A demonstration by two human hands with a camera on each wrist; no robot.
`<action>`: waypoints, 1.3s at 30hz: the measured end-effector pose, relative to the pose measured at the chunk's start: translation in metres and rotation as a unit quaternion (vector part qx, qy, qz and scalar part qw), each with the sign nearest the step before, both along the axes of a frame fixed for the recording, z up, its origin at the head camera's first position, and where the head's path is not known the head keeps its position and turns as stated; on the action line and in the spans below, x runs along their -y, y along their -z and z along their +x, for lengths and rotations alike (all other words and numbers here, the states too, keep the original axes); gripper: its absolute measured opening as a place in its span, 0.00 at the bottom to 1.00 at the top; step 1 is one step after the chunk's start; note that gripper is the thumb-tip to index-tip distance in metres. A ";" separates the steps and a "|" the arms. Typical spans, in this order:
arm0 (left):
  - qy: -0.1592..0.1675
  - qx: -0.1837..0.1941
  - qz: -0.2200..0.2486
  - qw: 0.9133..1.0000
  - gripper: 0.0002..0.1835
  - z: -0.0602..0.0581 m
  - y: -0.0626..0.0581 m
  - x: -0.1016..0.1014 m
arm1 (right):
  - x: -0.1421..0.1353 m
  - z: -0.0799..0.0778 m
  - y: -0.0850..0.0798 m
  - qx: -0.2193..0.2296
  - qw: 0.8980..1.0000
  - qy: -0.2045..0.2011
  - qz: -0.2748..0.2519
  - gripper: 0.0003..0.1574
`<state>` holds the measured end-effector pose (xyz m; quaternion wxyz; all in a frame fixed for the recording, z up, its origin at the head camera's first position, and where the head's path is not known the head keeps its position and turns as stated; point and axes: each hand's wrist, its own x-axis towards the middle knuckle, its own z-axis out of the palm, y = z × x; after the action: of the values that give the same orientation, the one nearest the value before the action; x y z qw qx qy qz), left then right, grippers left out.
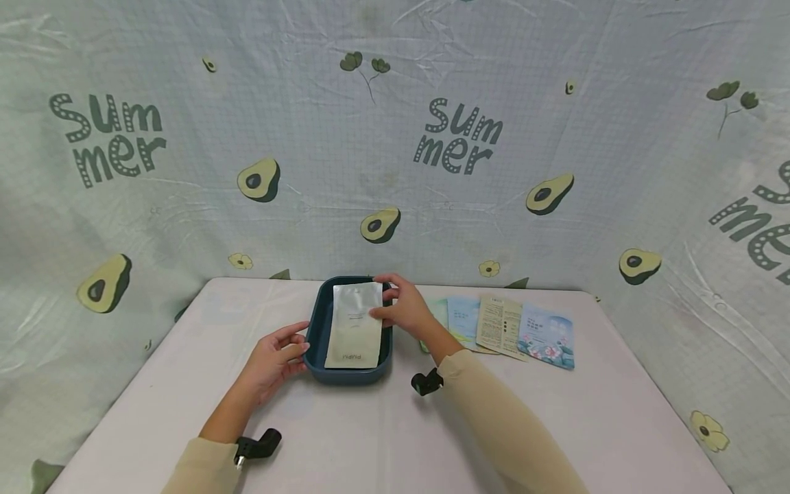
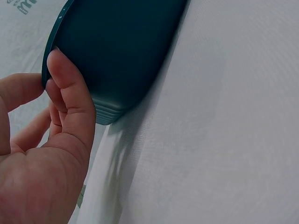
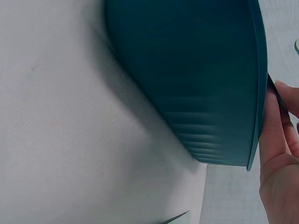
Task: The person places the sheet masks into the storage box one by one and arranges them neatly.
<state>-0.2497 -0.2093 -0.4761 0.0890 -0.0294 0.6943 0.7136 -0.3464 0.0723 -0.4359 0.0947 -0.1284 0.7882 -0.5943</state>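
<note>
Far left: pale printed curtain (image 1: 185, 137), "SUMMER" in dark green dotted lettering, split SUM / MER; same word again at centre, and a third cut off by the right frame edge. Avocado halves and flowers printed between. White-covered counter (image 1: 358, 439) in front of it.

Left hand (image 1: 276, 360): fingers and thumb pinch the left rim of a dark teal rectangular tray (image 1: 348, 376); the left wrist view shows the rim between them. Black wrist camera (image 1: 259, 444) at the edge of the beige left sleeve (image 1: 200, 468).

Tray sits on the counter near its far edge. Inside the tray's outline, silvery-beige flat sachet (image 1: 354, 336), long side running away from the person. Short line of capitals at its near end, looks upside down, not safely legible; small print mid-sachet too tiny to read. Cannot tell if the sachet touches the tray floor.

Right hand (image 1: 407, 305): grips the sachet's right edge between thumb and fingers, over the tray's right rim. Second black wrist camera (image 1: 427, 382) by the beige right sleeve (image 1: 503, 418).

Right of tray, overlapping row on the counter: green packet (image 1: 441, 310), partly covered; light-blue packet (image 1: 463, 314); beige packet (image 1: 498, 322) packed with dark text lines; blue packet (image 1: 546, 336) with pink flowers and a short dark title. Packet wording too small to read.
</note>
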 end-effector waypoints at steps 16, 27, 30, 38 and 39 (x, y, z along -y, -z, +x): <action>-0.007 0.003 0.005 1.000 0.30 0.000 -0.002 -0.001 | 0.003 -0.004 -0.001 -0.050 0.995 -0.020 0.082 0.41; -0.006 0.002 0.003 1.000 0.30 0.000 -0.001 -0.001 | -0.003 0.000 -0.004 -0.051 0.995 -0.028 0.085 0.40; -0.007 0.002 0.003 1.000 0.30 0.000 -0.001 -0.001 | -0.003 0.000 -0.005 -0.042 0.995 -0.022 0.089 0.38; -0.003 -0.004 0.005 1.000 0.30 0.000 0.000 -0.001 | 0.000 0.004 -0.010 -0.063 0.989 0.007 0.137 0.37; -0.002 -0.007 0.005 1.000 0.31 0.000 0.000 -0.001 | 0.001 0.004 -0.011 -0.065 0.988 0.008 0.143 0.37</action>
<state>-0.2499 -0.2085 -0.4763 0.0834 -0.0254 0.6910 0.7176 -0.3420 0.0712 -0.4250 0.0560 -0.1460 0.8705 -0.4667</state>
